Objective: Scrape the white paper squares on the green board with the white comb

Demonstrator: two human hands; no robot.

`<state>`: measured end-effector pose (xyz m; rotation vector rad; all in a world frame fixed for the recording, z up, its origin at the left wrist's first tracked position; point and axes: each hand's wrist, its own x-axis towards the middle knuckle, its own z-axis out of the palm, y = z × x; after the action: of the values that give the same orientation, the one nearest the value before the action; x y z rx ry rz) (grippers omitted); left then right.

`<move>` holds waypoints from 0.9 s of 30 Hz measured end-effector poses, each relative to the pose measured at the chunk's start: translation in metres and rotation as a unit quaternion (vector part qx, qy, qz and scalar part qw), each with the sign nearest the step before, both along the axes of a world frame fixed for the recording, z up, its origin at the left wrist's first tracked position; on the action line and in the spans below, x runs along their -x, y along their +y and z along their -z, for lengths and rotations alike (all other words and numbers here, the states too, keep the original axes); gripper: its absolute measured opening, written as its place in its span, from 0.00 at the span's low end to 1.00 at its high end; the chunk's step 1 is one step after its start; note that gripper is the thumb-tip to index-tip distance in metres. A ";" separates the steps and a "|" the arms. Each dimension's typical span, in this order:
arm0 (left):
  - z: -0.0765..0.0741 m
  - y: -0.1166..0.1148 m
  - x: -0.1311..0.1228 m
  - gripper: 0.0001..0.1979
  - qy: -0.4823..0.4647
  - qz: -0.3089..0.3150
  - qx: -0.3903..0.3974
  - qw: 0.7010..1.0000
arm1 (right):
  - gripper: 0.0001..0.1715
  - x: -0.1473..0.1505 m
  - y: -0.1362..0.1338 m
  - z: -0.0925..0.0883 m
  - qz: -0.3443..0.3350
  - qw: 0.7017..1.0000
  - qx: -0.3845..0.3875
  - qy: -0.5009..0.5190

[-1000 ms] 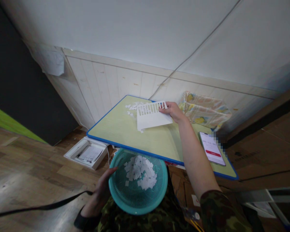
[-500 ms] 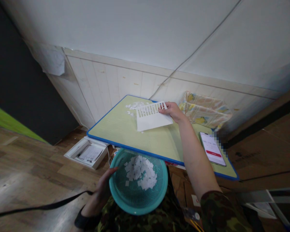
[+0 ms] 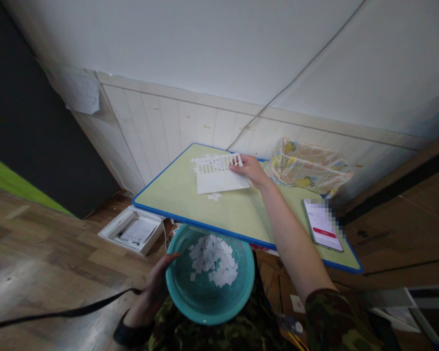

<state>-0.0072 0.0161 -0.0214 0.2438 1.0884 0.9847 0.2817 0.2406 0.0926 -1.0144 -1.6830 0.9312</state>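
The right hand [image 3: 250, 169] is closed on the edge of a white perforated paper sheet [image 3: 219, 174], laid flat on the surface [image 3: 190, 200] beyond the teal basket [image 3: 208, 275]. The left hand [image 3: 151, 295] is curled around that basket's rim, below the surface's near edge. The sheet is judged light, limp and easily torn at its punched rows, so it is best held at the solid margin.

The right arm stretches forward, forearm bare, with a camouflage sleeve at the elbow. The right hand [image 3: 251, 169] lies far out near the table's far edge, fingers pinched together. The left hand [image 3: 149, 298] sits low and close, fingers curled upward, its wrist in a dark cuff.
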 end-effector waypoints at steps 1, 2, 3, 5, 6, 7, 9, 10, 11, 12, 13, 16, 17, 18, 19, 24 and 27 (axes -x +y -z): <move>0.001 0.000 0.000 0.19 0.003 0.000 -0.002 1.000 | 0.23 -0.004 0.000 -0.002 -0.001 1.000 0.006 0.001; 0.001 0.000 0.000 0.18 0.006 -0.002 -0.005 1.000 | 0.23 -0.009 -0.001 -0.004 0.002 1.000 0.012 0.001; 0.001 0.000 0.000 0.18 0.007 -0.004 -0.006 1.000 | 0.23 -0.014 -0.001 -0.005 0.008 1.000 0.017 0.002; 0.001 0.000 0.000 0.18 0.004 -0.006 -0.006 1.000 | 0.23 -0.020 0.000 -0.007 0.028 0.999 0.021 0.007; 0.001 0.000 0.000 0.18 -0.001 -0.007 -0.005 1.000 | 0.23 -0.021 0.000 -0.007 0.035 0.999 0.020 0.011; 0.000 -0.001 0.000 0.18 -0.007 -0.007 -0.004 1.000 | 0.23 -0.021 0.000 -0.006 0.038 0.999 0.019 0.014; -0.001 -0.001 0.000 0.17 -0.013 -0.005 -0.005 1.000 | 0.22 -0.016 0.000 -0.005 0.026 0.999 0.022 0.017; -0.002 -0.001 0.000 0.16 -0.010 -0.003 -0.007 1.000 | 0.21 -0.012 0.000 -0.004 0.016 0.999 0.024 0.017; -0.002 -0.001 0.000 0.16 -0.007 -0.001 -0.009 1.000 | 0.21 -0.009 0.000 -0.002 0.009 1.000 0.025 0.015; -0.003 0.000 0.000 0.15 -0.002 0.000 -0.009 1.000 | 0.21 -0.007 0.000 -0.001 0.008 1.000 0.025 0.014; -0.003 0.000 0.000 0.14 0.003 0.001 -0.008 1.000 | 0.22 -0.005 0.001 0.000 0.014 1.000 0.024 0.012; -0.001 0.000 -0.001 0.12 0.014 -0.004 -0.007 1.000 | 0.21 -0.010 0.005 0.002 0.050 0.998 0.026 -0.004; -0.001 0.000 0.000 0.11 0.014 -0.005 -0.008 1.000 | 0.20 -0.015 0.006 0.002 0.064 0.997 0.028 -0.013; 0.000 0.000 0.000 0.11 0.012 -0.004 -0.009 1.000 | 0.19 -0.021 0.008 0.002 0.078 0.996 0.029 -0.021; 0.001 0.000 0.000 0.10 0.008 -0.002 -0.010 1.000 | 0.18 -0.026 0.009 0.001 0.092 0.995 0.028 -0.028; 0.001 0.000 0.001 0.11 -0.004 -0.005 -0.011 1.000 | 0.18 -0.037 0.008 -0.003 0.121 0.992 0.015 -0.013; -0.001 0.001 0.001 0.12 0.000 -0.002 -0.010 1.000 | 0.20 -0.024 0.002 -0.005 0.063 0.997 0.032 -0.001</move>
<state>-0.0078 0.0169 -0.0208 0.2585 1.0786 0.9993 0.3057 0.2431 0.0975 -1.1521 -1.5801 0.9053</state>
